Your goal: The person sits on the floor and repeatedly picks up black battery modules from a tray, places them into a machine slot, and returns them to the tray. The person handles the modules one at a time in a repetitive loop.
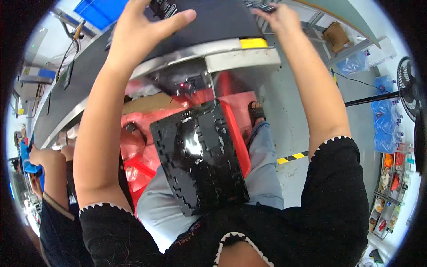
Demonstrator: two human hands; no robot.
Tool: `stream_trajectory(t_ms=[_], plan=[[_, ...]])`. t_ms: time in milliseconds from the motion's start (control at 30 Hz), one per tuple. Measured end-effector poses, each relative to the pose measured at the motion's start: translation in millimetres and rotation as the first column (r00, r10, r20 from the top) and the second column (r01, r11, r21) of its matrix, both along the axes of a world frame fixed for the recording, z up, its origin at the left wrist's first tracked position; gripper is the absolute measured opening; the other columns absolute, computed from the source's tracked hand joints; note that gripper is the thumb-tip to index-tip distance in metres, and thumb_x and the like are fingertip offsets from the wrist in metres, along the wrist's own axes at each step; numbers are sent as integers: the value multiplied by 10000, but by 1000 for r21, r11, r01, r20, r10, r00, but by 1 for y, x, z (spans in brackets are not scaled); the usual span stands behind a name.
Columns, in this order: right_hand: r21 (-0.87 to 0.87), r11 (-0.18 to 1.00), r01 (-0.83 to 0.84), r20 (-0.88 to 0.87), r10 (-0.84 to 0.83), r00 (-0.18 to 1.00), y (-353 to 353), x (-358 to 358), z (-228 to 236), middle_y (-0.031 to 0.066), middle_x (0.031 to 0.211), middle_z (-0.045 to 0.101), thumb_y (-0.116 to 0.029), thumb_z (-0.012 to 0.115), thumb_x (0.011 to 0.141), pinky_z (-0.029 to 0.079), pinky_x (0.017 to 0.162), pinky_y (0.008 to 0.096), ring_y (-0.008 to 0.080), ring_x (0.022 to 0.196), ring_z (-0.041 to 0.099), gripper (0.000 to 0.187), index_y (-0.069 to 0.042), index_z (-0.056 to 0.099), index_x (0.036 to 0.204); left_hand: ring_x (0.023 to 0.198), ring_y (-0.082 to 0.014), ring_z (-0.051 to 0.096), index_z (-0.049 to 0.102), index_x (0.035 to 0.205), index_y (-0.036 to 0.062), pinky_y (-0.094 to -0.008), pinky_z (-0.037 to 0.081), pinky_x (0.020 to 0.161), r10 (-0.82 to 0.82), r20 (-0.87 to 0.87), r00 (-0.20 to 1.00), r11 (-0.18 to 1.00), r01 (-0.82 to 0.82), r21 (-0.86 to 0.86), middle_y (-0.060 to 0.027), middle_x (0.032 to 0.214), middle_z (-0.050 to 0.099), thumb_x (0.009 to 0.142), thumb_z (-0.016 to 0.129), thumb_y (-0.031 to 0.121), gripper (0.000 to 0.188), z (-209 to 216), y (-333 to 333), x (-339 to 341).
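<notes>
My left hand (141,30) reaches over the far side of the dark belt, thumb stretched out to the right. Its other fingers run past the top edge of the view. Under it lies a black item with white print (165,8), partly hidden. At the belt's right end my right hand (283,18) has its fingers closed on a dark striped piece (261,6), seen only in part. On my lap rests a stack of black foam mats (200,155) with interlocking edges, in shiny clear wrap; neither hand touches it.
The belt conveyor (213,26) has a metal rim with a yellow block (253,43). Red plastic (138,167) lies below. A co-worker's arm (52,171) is at the left. A black fan (407,84) and a stocked shelf (389,191) stand at the right.
</notes>
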State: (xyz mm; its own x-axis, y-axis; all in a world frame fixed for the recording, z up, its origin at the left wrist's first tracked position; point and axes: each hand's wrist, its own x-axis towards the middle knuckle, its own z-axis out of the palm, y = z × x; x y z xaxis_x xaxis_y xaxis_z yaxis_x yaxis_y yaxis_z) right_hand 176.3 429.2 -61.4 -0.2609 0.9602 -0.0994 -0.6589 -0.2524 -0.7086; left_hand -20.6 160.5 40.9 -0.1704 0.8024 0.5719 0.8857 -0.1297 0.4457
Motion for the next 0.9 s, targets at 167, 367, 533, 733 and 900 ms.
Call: stream_trajectory(t_ms=[167, 367, 533, 733, 900], plan=[[552, 820, 150, 160, -281, 946, -100, 69, 65, 175, 1108, 577, -30, 400, 967, 588, 846, 452, 268, 996, 621, 268, 82, 541, 1166, 1253, -362, 497, 518, 1343, 12, -418, 387, 1055, -203, -114, 973, 968, 181, -173, -228, 1346, 510, 595, 869, 288, 871, -22, -124, 33], [601, 483, -637, 760, -98, 643, -257, 63, 49, 48, 1106, 656, -163, 544, 960, 429, 903, 285, 135, 1005, 583, 255, -36, 643, 1158, 1341, -392, 392, 415, 1425, 26, -489, 289, 1127, -66, 63, 996, 780, 91, -619, -227, 1444, 409, 590, 859, 268, 975, -154, -209, 22], [654, 79, -753, 718, -379, 584, -319, 16, -49, 192, 1025, 666, -73, 519, 874, 514, 841, 436, 357, 952, 655, 316, -17, 586, 1177, 1460, -319, 218, 334, 1470, 50, -535, 145, 1179, -76, -110, 991, 765, -12, -644, -115, 1559, 292, 696, 800, 330, 945, -184, -222, 28], [563, -224, -796, 685, -412, 601, -361, 34, -90, 135, 1122, 634, -143, 547, 840, 447, 948, 488, 302, 1171, 563, 382, -44, 573, 1209, 1463, -319, 207, 294, 1493, 71, -524, 146, 1179, -70, -38, 997, 838, 38, -545, -135, 1561, 279, 790, 721, 374, 876, -207, -229, 42], [825, -251, -507, 218, -686, 694, -286, 26, 23, 141, 1204, 626, -82, 576, 884, 445, 991, 416, 305, 1182, 569, 260, -62, 656, 1131, 1467, -340, 178, 276, 1481, 1, -505, 138, 1183, -12, -198, 980, 854, -93, -512, -200, 1570, 206, 861, 638, 397, 821, -219, -238, 51]])
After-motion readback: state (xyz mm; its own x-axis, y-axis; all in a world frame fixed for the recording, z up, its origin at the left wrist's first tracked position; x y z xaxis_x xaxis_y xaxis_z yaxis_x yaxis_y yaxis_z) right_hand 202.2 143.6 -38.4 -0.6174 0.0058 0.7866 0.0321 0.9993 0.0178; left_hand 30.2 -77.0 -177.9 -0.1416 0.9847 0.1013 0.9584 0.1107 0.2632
